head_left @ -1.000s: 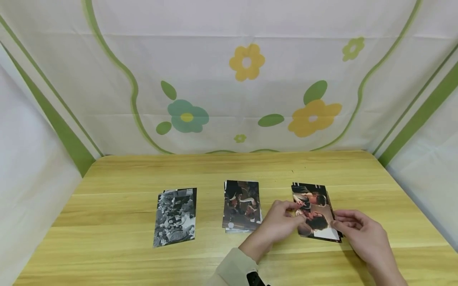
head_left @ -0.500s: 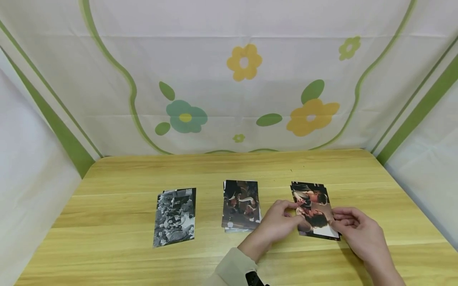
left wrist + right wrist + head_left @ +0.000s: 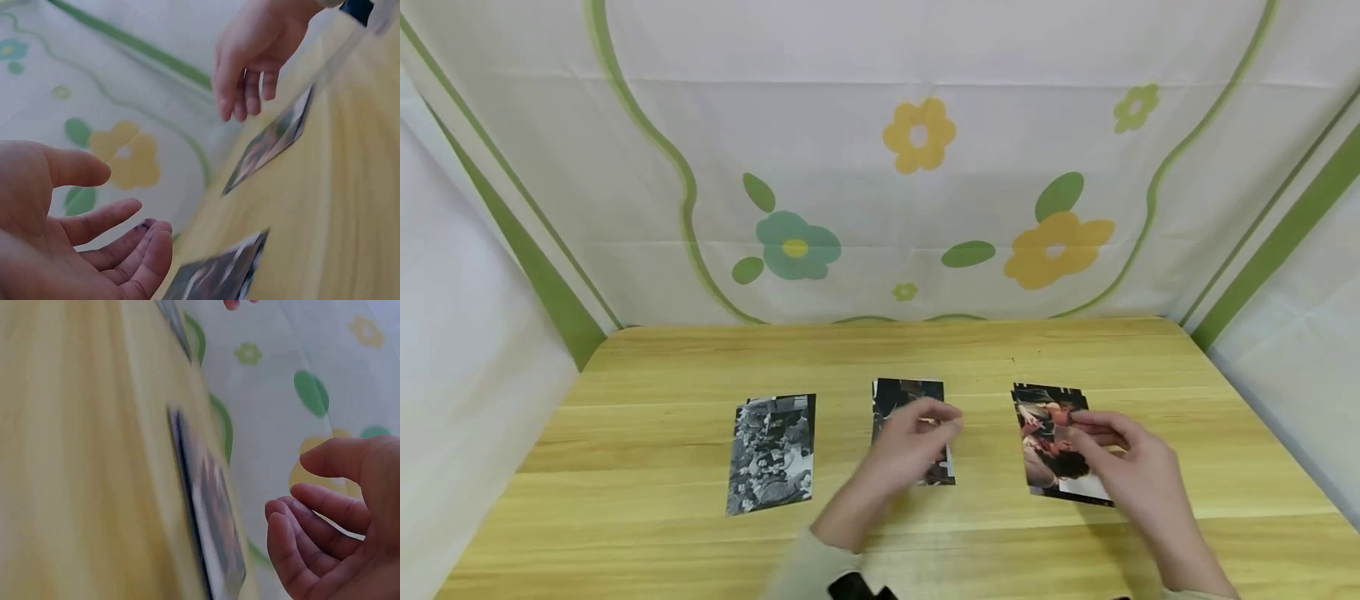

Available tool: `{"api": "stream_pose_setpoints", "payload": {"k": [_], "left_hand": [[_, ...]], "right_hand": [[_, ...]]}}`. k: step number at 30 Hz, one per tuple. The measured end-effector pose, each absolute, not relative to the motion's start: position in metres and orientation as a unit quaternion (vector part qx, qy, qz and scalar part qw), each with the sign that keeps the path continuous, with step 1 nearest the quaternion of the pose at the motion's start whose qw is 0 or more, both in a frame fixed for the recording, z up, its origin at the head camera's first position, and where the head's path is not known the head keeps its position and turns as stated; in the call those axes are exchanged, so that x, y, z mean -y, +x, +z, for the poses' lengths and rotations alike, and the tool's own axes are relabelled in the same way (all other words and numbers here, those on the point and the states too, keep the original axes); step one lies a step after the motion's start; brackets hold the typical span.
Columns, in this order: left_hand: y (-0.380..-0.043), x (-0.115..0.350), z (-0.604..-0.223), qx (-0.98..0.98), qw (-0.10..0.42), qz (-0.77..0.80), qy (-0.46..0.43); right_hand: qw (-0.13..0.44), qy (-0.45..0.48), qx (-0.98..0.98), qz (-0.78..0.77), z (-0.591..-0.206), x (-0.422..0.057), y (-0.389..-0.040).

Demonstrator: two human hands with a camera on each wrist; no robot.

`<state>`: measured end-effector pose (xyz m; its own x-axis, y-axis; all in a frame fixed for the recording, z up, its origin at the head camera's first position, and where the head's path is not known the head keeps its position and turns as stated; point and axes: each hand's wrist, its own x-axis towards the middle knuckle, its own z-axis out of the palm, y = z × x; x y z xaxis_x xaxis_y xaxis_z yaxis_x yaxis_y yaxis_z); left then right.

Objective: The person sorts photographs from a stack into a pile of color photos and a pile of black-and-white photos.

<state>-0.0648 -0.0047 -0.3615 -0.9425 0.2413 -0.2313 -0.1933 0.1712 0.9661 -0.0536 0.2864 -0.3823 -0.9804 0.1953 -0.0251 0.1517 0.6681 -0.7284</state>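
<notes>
Three small stacks of photo prints lie in a row. My left hand [image 3: 910, 442] hovers over the middle photo stack [image 3: 891, 397], covering much of its dark top photo. Its fingers are loosely bent and hold nothing, as the left wrist view shows of that left hand [image 3: 94, 231]. Above the right photo stack [image 3: 1045, 467], whose top print shows two people, hangs my right hand [image 3: 1138, 458]. In the right wrist view the right hand [image 3: 337, 519] has relaxed fingers with air between thumb and fingertips, apart from the photos [image 3: 212, 512].
A black-and-white photo [image 3: 771, 458] of a crowd tops the left stack, slightly askew over a darker print. The wooden table [image 3: 655, 467] ends at a white cloth [image 3: 850, 167] printed with flowers, with more cloth on both sides.
My left hand has let go of the right photo stack's edge and moved left over the middle stack. My right hand has lifted off the same stack and shifted slightly left.
</notes>
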Motion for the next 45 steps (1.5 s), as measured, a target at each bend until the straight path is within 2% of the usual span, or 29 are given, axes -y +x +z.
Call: {"api": "stream_pose_setpoints", "payload": {"k": [3,7,15,45], "left_hand": [[-0.064,0.037,-0.358,-0.749,0.141,0.647,-0.004],[-0.06,0.071,-0.356,-0.738,0.112,0.663,-0.052],[-0.046,0.109,-0.357,-0.743,0.087,0.655,-0.106],[-0.052,0.107,-0.373,-0.741,0.087,0.655,-0.12]], "right_hand": [[0.047,-0.048,0.911,0.407,-0.373,-0.26,-0.059],[0.041,-0.014,0.896,0.443,-0.361,-0.228,-0.062],[0.016,-0.007,0.882,0.471,-0.345,-0.196,-0.058],[0.019,-0.004,0.881,0.473,-0.359,-0.194,-0.064]]}}
